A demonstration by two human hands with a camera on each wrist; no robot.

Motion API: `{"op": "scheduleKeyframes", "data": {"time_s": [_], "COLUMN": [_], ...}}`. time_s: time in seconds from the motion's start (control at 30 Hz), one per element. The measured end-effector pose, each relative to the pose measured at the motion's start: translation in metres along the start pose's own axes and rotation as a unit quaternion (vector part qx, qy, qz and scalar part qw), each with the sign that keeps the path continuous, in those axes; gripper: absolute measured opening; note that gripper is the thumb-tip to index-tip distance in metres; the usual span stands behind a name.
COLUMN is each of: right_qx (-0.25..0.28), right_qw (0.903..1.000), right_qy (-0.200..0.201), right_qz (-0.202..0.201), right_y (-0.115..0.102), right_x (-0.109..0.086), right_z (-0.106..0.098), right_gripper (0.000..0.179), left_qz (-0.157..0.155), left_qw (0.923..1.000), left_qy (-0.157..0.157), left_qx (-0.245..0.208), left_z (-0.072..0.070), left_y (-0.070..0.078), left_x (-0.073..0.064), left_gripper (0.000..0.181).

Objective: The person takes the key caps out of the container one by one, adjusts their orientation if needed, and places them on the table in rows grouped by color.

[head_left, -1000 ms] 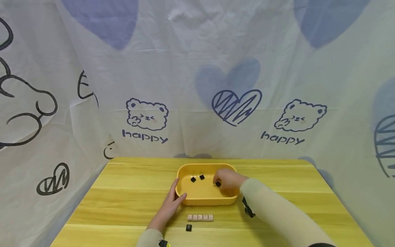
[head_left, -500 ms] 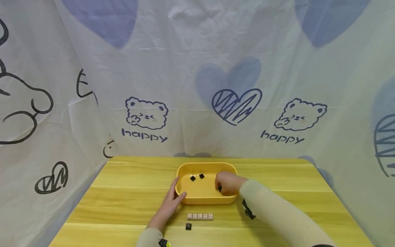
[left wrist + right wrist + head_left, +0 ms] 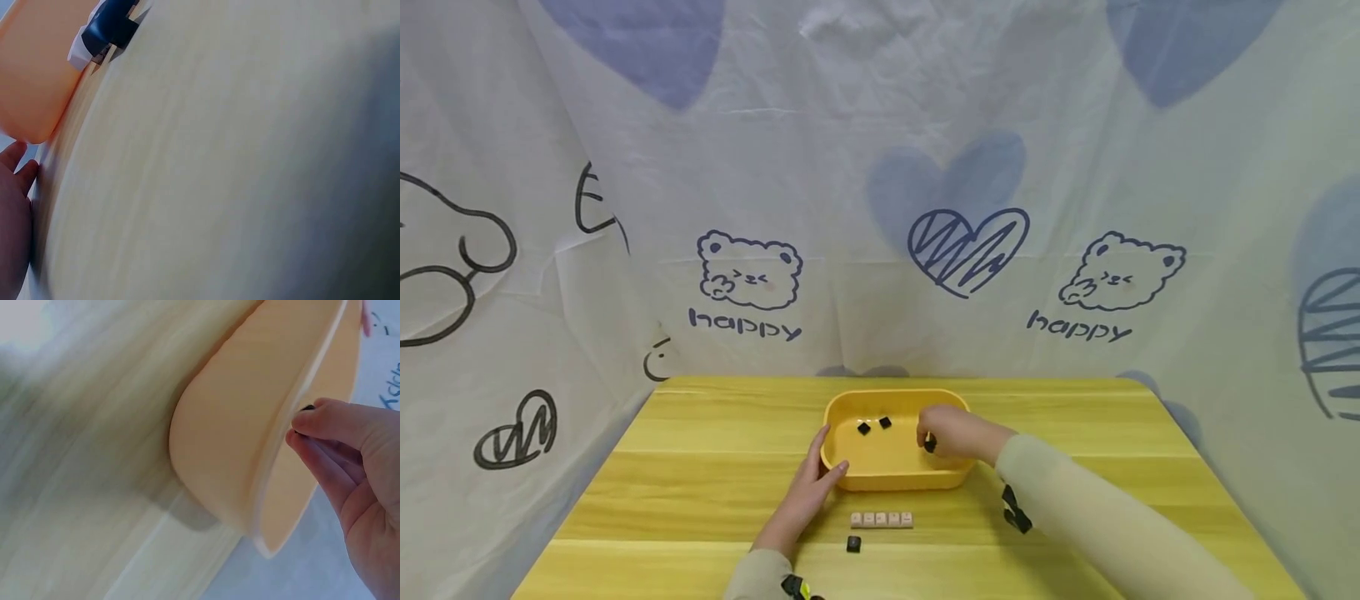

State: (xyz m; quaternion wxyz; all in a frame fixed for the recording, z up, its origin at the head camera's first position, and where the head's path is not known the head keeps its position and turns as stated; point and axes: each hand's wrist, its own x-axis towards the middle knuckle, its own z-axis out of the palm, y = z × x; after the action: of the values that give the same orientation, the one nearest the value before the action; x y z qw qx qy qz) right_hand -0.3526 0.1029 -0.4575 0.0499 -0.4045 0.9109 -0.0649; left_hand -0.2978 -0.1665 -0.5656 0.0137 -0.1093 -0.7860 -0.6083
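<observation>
In the head view a yellow plastic tray [image 3: 895, 481] stands on the table. My left hand [image 3: 807, 492] rests against its near left corner, fingers straight along the outer side and thumb at the front rim. The left wrist view shows those fingertips at the tray's wall. My right hand [image 3: 958, 432] is over the right part of the tray and pinches a small black keycap [image 3: 930, 443] between thumb and fingers. In the right wrist view the keycap [image 3: 306, 409] is mostly hidden by the fingertips. Two black keycaps [image 3: 864, 428] lie on the tray's floor, left of the right hand.
A row of several white keycaps [image 3: 882, 520] lies in front of the tray. One black keycap [image 3: 853, 544] sits just nearer than the row's left end. The yellow wood-grain table [image 3: 700, 483] meets a printed cloth [image 3: 842, 317] behind and at the sides.
The right hand shifts slightly within the tray, keeping the black keycap in its fingers. The head view has moved a little. The left hand stays at the tray's corner.
</observation>
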Motion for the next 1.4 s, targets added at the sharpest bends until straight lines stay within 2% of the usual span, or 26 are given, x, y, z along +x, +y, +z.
{"op": "scheduleKeyframes", "data": {"time_s": [0.17,0.33,0.6,0.87,1.1,1.2,1.4], "right_qx": [-0.006,0.021,0.064,0.167,0.234,0.252,0.27], "right_qw": [0.9992,0.9947,0.9773,0.9608,0.94,0.937,0.937], "right_qy": [0.04,0.1,0.202,0.218,0.246,0.238,0.218], "right_qz": [-0.001,-0.003,0.004,0.035,0.03,0.039,0.04], "right_y": [-0.012,-0.023,-0.045,-0.065,-0.078,-0.082,-0.088], "right_x": [-0.006,-0.012,-0.021,-0.027,-0.03,-0.031,-0.031], "right_z": [-0.002,0.002,0.012,0.025,0.042,0.052,0.068], "right_gripper": [0.019,0.02,0.018,0.018,0.019,0.019,0.018], "left_qz": [-0.013,-0.009,0.004,0.003,0.005,0.005,-0.002], "left_qw": [0.9999,0.9999,1.0,1.0,1.0,1.0,0.9999], "left_qy": [0.002,0.005,0.003,-0.001,-0.001,-0.001,0.0], "left_qx": [0.003,0.006,0.006,-0.002,-0.001,0.004,0.01], "left_z": [0.0,0.001,0.001,-0.001,-0.002,-0.002,-0.002], "left_y": [0.004,0.005,0.004,0.0,-0.001,-0.001,0.002], "left_x": [-0.001,-0.002,-0.002,0.001,0.002,0.002,0.0], "left_gripper": [0.075,0.074,0.075,0.075,0.074,0.074,0.074]}}
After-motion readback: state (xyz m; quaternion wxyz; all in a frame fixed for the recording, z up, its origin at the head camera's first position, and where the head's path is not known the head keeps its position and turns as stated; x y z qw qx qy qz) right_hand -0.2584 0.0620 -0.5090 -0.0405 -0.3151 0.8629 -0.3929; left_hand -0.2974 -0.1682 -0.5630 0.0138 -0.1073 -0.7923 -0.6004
